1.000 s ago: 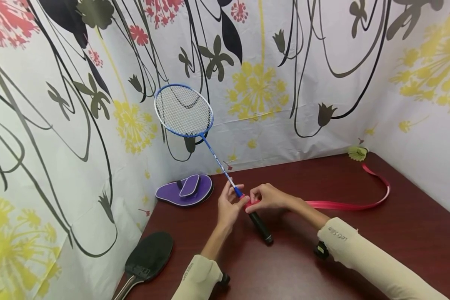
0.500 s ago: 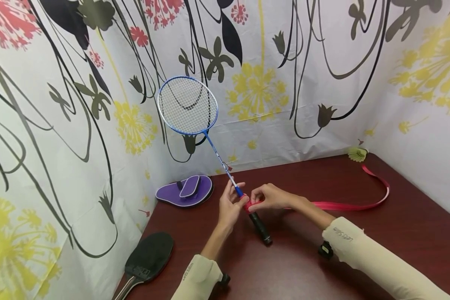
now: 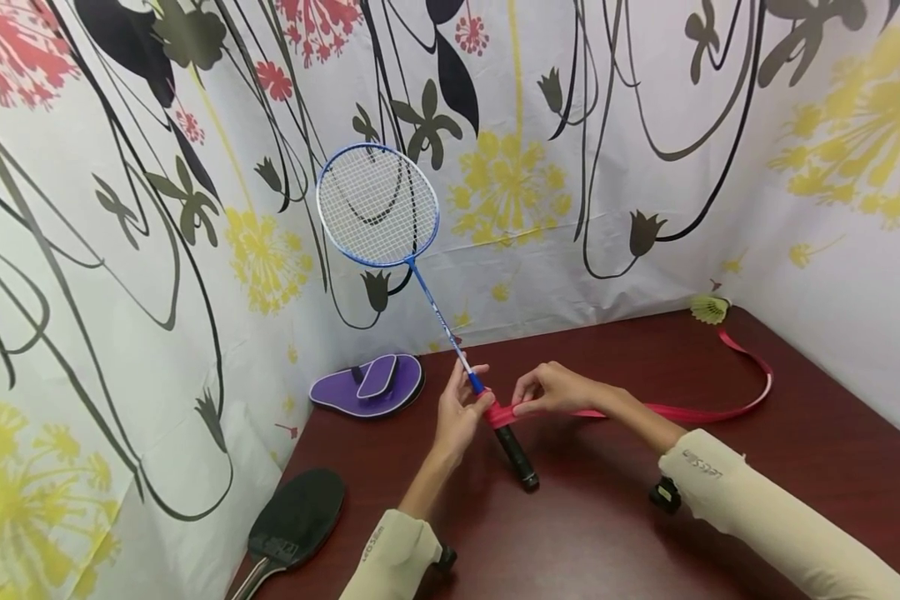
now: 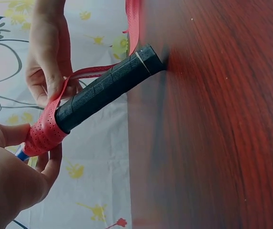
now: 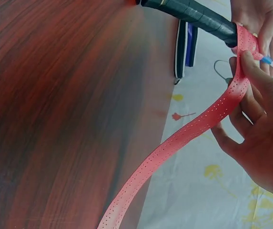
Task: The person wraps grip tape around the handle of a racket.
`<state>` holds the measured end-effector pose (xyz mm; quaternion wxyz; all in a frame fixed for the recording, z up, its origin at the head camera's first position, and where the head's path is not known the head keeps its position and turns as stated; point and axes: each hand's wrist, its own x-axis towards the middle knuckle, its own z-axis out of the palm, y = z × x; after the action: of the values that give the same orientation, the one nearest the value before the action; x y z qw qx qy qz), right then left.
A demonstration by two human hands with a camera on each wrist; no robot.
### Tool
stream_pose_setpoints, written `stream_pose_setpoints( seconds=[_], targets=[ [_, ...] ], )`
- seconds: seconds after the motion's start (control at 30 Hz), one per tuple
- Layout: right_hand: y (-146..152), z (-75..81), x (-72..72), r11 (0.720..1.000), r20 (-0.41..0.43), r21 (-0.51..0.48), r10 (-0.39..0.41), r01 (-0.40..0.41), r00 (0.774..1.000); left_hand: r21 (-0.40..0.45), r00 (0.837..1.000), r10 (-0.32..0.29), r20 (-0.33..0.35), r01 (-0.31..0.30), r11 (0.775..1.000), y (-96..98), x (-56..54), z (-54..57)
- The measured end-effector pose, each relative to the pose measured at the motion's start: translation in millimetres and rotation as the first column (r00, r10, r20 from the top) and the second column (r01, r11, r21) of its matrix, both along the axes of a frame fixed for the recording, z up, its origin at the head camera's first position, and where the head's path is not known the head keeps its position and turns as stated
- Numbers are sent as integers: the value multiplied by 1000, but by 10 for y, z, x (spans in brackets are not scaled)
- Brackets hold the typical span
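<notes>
Red-brn tbl (image 3: 592,533), wht flwr-print walls (image 3: 510,192)

The person's left forearm (image 3: 429,492) reaches up from the bottom edge, in a pale sleeve (image 3: 393,554) that stops short of the wrist. The left hand (image 3: 459,418) grips, thumb (image 4: 13,134) opposite curled fingers (image 4: 54,167). The right forearm (image 3: 645,423) slants in from the lower right, likewise sleeved. The right hand (image 3: 560,389) pinches, thumb (image 5: 257,72) against fingers. The two hands sit near each other.
</notes>
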<state>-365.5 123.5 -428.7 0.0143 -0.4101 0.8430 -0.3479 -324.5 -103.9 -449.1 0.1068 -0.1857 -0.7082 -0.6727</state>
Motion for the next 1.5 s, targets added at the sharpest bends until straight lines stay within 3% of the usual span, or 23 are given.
stream_pose_setpoints(
  seconds=[0.13, 0.43, 0.67, 0.73, 1.07, 1.5],
  targets=[
    [9, -26, -5, 1000, -3, -1, -2, 1, 1000, -9, 1000, -17, 3, 18, 1000, 10, 3, 0],
    [-37, -93, -31, 1000, -18, -20, 4, -4, 1000, 83, 998, -65, -1, 65, 994, 3, 23, 17],
    [-63, -120, -38, 999, -37, -33, 10, -11, 999, 78, 998, 63, -7, -62, 995, -68, -5, 9],
    [-76, -110, -36, 999, -39, -36, 10, -11, 999, 67, 997, 75, -9, -75, 995, -92, -5, 16],
    [-148, -59, -19, 999, -15, -34, 28, -28, 1000, 45, 1000, -2, -10, 3, 999, -133, 34, 109],
    [-268, -92, 35, 998, 9, 32, 58, -58, 998, 58, 998, -59, 6, 59, 997, -203, -12, 0]
  ],
)
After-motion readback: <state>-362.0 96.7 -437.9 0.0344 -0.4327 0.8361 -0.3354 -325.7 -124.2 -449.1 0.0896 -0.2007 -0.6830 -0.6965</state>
